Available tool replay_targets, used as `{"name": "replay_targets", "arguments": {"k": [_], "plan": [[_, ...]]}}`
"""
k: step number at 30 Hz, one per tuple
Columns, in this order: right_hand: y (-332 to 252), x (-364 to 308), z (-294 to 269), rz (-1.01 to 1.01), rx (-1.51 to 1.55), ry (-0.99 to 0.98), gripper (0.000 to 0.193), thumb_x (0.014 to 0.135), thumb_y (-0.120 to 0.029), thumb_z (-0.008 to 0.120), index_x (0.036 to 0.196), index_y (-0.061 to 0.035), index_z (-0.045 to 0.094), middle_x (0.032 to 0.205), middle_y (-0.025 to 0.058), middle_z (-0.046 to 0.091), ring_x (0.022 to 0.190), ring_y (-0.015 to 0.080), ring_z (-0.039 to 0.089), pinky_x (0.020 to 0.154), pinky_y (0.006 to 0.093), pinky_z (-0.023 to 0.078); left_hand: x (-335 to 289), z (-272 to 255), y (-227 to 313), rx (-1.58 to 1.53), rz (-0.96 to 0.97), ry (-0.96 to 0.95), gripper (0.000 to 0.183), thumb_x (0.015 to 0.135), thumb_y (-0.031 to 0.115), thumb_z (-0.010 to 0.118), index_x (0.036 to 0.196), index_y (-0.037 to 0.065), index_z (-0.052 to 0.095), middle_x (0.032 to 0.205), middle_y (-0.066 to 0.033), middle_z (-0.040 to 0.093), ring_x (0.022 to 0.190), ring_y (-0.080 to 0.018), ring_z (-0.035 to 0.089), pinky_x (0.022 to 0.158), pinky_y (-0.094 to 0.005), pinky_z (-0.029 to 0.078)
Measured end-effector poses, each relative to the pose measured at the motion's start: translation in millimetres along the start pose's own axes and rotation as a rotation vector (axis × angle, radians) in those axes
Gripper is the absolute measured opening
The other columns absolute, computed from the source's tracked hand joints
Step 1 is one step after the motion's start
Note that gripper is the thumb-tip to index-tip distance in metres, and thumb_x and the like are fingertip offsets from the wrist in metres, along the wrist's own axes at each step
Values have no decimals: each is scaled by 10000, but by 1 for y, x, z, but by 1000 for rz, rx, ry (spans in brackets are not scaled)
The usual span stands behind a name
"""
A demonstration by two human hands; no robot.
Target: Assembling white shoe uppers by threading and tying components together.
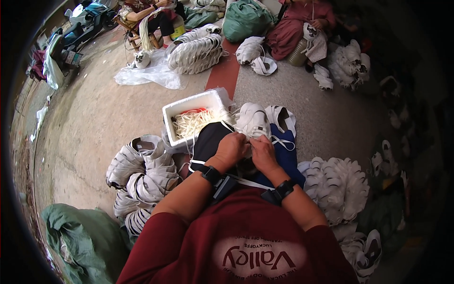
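Observation:
A white sneaker [253, 119] rests over my lap, its toe pointing away from me. My left hand [232, 148] and my right hand [262, 150] meet at its near end, both with fingers closed on it. Whether a lace is pinched between the fingertips is too small to tell. Just beyond my left hand stands a white foam box [171, 124] with a heap of cream-white shoelaces [194, 124] and something red inside. A second white shoe [283, 118] lies right of the held one. Dark cloth [208, 140] and blue cloth [289, 158] cover my legs.
White shoes are stacked at my left [144, 165] and at my right [335, 187]. A green sack [80, 241] sits at the lower left. Ahead, two seated people work among more shoe piles [196, 53] and a large green sack [248, 20]. Scooters [78, 28] stand far left.

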State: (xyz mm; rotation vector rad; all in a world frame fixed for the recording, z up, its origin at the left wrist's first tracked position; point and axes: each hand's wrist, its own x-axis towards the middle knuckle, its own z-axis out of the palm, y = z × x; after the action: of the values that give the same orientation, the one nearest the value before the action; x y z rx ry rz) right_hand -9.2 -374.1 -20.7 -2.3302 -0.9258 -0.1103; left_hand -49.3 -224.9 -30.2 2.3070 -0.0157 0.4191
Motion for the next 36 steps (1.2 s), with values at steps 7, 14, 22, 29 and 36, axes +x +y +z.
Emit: {"name": "replay_targets", "arguments": {"k": [7,14,22,29,36], "plan": [[-7,11,12,50,-147,67,24,714,-45,586,700,-29,577,734,148,517,746,332,552,638,432,443,-1,15,-19,-342,-283,-62,66,749,29,617,801,-7,633,762,-101,630,726,-169,621,676,-276,488],[27,-1,-34,285,1198,48,96,807,-14,543,716,-1,572,1007,141,607,830,186,567,775,301,448,-4,-4,-2,-314,-298,12,167,675,99,693,785,34,585,735,-105,604,667,-244,609,639,-310,491],[24,-15,-57,348,1688,186,64,892,-83,502,875,-23,517,868,134,602,793,181,580,755,286,465,13,11,34,349,427,-145,158,630,191,675,701,80,588,722,-76,556,732,-243,557,676,-337,464],[81,-43,-76,365,1281,241,148,902,-114,486,764,-63,465,656,-7,439,579,77,378,565,204,322,4,-46,11,488,221,-245,80,757,127,530,771,60,570,741,-133,586,754,-304,589,656,-396,480],[65,-68,-99,230,254,3,97,711,-79,660,765,-40,590,609,130,540,565,256,556,534,353,428,-26,-109,-39,411,-145,-152,105,781,147,596,767,50,634,743,-161,630,704,-334,620,612,-400,488]]}}
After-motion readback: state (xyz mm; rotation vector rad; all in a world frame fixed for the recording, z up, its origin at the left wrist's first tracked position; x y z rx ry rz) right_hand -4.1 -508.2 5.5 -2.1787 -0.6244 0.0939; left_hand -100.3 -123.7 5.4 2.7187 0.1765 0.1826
